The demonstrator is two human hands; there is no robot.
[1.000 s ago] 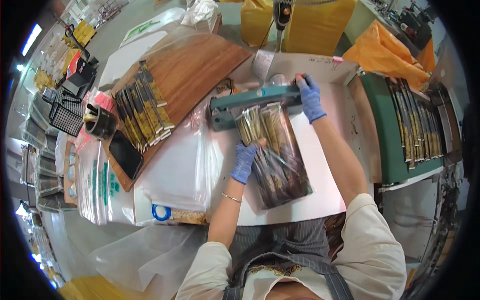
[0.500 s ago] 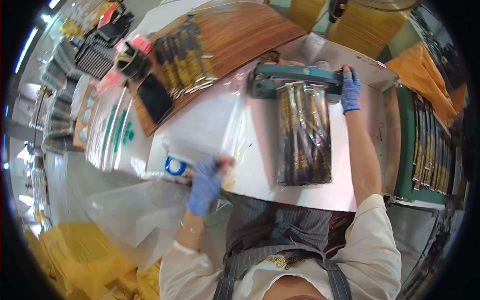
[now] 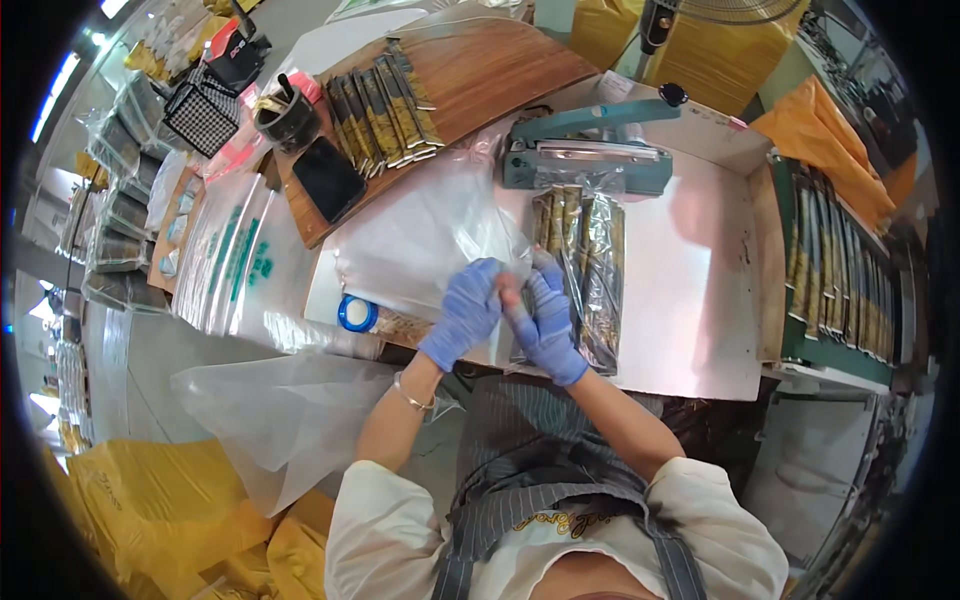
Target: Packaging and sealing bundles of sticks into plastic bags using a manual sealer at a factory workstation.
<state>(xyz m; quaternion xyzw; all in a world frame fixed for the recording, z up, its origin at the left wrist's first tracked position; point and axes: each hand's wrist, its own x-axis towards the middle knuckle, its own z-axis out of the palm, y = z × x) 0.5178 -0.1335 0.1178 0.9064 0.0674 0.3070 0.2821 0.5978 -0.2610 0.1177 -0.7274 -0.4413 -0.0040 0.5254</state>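
Note:
My left hand (image 3: 468, 308) and my right hand (image 3: 548, 320), in blue knit gloves with bare fingertips, meet at the near right corner of a pile of clear plastic bags (image 3: 410, 235). Both are closed on the edge of a bag there; the exact pinch is partly hidden. Under and beside my right hand lies a filled clear pouch (image 3: 603, 265) of long black and gold packets. Its top end reaches the teal bag sealer (image 3: 590, 165) behind it. The sealer's lever arm (image 3: 598, 118) is raised, with no hand on it.
A brown wooden board (image 3: 490, 65) at the back bears a row of packets (image 3: 385, 110), a black phone (image 3: 327, 180) and a pen cup (image 3: 288, 118). A blue tape roll (image 3: 357, 313) sits by the front edge. More packets (image 3: 838, 265) fill a green box at right.
My right hand has left the sealer's lever, which has risen, and joined my left hand at the bags. My left hand has moved right and up. The filled pouch appears shifted slightly left.

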